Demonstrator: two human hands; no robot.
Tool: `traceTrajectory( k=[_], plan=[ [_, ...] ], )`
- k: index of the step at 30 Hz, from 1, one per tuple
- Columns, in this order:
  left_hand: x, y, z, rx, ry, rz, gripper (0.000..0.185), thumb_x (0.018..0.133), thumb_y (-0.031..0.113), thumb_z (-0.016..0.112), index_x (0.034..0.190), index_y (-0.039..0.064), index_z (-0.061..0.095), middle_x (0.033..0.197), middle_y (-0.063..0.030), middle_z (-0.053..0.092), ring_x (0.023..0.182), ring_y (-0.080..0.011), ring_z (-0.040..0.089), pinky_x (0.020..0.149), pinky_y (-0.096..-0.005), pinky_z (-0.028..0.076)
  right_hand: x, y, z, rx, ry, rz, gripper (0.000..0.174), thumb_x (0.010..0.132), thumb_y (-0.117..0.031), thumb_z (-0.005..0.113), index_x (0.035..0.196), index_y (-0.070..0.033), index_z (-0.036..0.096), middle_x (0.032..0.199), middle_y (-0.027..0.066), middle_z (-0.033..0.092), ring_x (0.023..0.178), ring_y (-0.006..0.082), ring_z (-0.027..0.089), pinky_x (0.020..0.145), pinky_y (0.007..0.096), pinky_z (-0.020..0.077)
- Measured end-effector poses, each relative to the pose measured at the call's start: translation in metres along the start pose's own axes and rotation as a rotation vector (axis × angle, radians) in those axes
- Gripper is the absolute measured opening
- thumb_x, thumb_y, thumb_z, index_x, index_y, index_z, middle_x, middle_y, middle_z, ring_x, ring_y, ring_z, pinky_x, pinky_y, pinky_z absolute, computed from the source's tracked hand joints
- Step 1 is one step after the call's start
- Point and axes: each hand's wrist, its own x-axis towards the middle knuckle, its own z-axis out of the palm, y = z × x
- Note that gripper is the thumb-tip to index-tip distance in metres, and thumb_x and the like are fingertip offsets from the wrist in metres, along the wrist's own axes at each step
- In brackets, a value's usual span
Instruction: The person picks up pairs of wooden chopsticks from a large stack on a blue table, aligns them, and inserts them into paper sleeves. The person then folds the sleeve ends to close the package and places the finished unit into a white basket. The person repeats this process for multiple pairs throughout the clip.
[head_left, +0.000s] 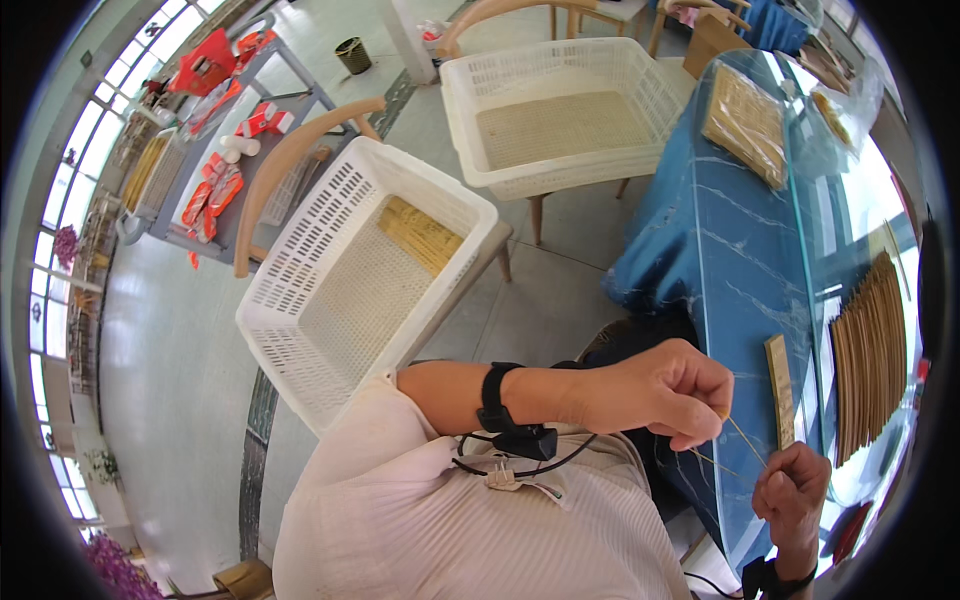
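Note:
My left hand (675, 394) is curled, with a thin yellow strand (745, 441) pinched at its fingertips. The strand runs to my right hand (793, 487), whose fingers are folded around its other end. A second thin length hangs below my left fingers and reaches towards the right hand; whether it is the same strand I cannot tell. Just beyond the hands, a flat wooden strip (781, 390) with marks on it lies on the blue marbled tabletop (750, 247). Farther across, a row of thin brown sticks (870, 360) lies side by side on the glass.
A plastic-wrapped yellowish bundle (745, 124) and a clear bag (832, 127) lie at the table's far end. One white crate (300, 330) on a chair holds yellow bundles (420, 234); another crate (480, 176) stands beyond. A grey trolley (180, 217) carries red packets.

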Motion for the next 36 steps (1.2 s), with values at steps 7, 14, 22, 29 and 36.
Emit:
traceTrajectory(
  k=[7,14,22,29,36],
  plan=[
    [-0.001,0.02,-0.004,-0.273,0.036,0.2,0.021,0.104,0.025,0.06,0.101,0.004,0.058,0.072,-0.0005,0.05,0.048,-0.0043,0.031,0.065,-0.0303,0.041,0.033,-0.031,0.006,0.464,-0.198,-0.186,0.038,0.099,-0.023,0.078,0.114,0.005,0.056,0.084,0.0128,0.065,0.053,0.0066,0.047,0.044,0.0218,0.034],
    [0.017,0.022,0.006,-0.179,0.0,0.148,0.022,0.098,0.027,0.066,0.096,0.008,0.056,0.069,0.0015,0.049,0.044,-0.0042,0.027,0.061,-0.0317,0.039,0.012,-0.017,-0.014,0.539,-0.192,-0.232,0.031,0.1,-0.016,0.074,0.115,0.004,0.058,0.093,0.0131,0.068,0.057,0.0042,0.046,0.049,0.0201,0.0333],
    [0.018,0.024,0.015,-0.155,-0.01,0.121,0.021,0.094,0.023,0.071,0.093,0.008,0.056,0.068,0.0009,0.049,0.045,-0.0067,0.029,0.063,-0.0346,0.043,0.003,-0.01,-0.012,0.569,-0.19,-0.279,0.031,0.099,-0.015,0.075,0.115,0.005,0.056,0.09,0.0147,0.066,0.057,0.006,0.047,0.047,0.021,0.0324],
    [0.033,0.021,0.028,-0.119,-0.052,0.096,0.022,0.094,0.022,0.072,0.091,0.008,0.055,0.068,-0.0002,0.05,0.048,-0.0079,0.033,0.064,-0.037,0.044,-0.011,0.003,-0.023,0.606,-0.208,-0.27,0.028,0.099,-0.014,0.073,0.114,0.005,0.059,0.094,0.014,0.068,0.06,0.0068,0.048,0.051,0.0218,0.0344],
    [0.059,-0.008,0.043,0.103,-0.054,-0.032,0.036,0.097,0.03,0.076,0.083,0.008,0.05,0.06,0.001,0.045,0.043,-0.0069,0.027,0.055,-0.0324,0.042,-0.033,0.022,-0.022,0.576,-0.327,-0.229,0.035,0.096,-0.028,0.074,0.11,0.004,0.069,0.11,0.0151,0.073,0.065,0.01,0.058,0.057,0.0259,0.045]
  ],
)
